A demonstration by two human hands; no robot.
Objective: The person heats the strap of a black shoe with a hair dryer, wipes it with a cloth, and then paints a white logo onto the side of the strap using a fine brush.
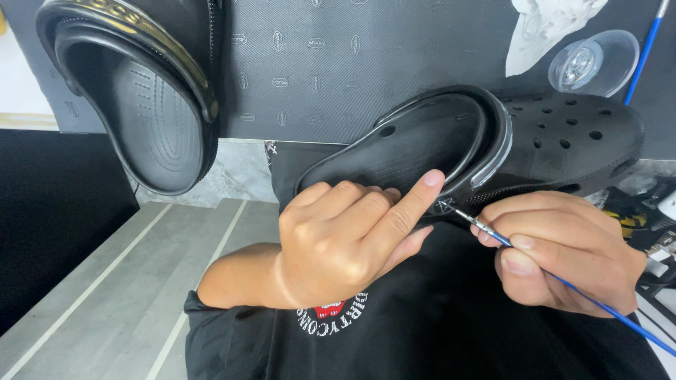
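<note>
My left hand point(345, 239) grips the side of a black clog shoe point(549, 141) with holes in its toe, the forefinger stretched along its rim. My right hand point(563, 253) pinches a thin blue-handled paintbrush point(493, 234) like a pen. The brush tip touches the round rivet at the clog's strap hinge, just right of my left forefinger. The strap edge shows a pale painted band point(496, 151).
A second black clog point(151, 105) lies heel-down at the upper left on a dark patterned mat point(317, 63). At the upper right sit a clear plastic cup point(591, 63), crumpled white paper point(542, 28) and another blue brush point(644, 49). Grey floor tiles point(105, 295) show below left.
</note>
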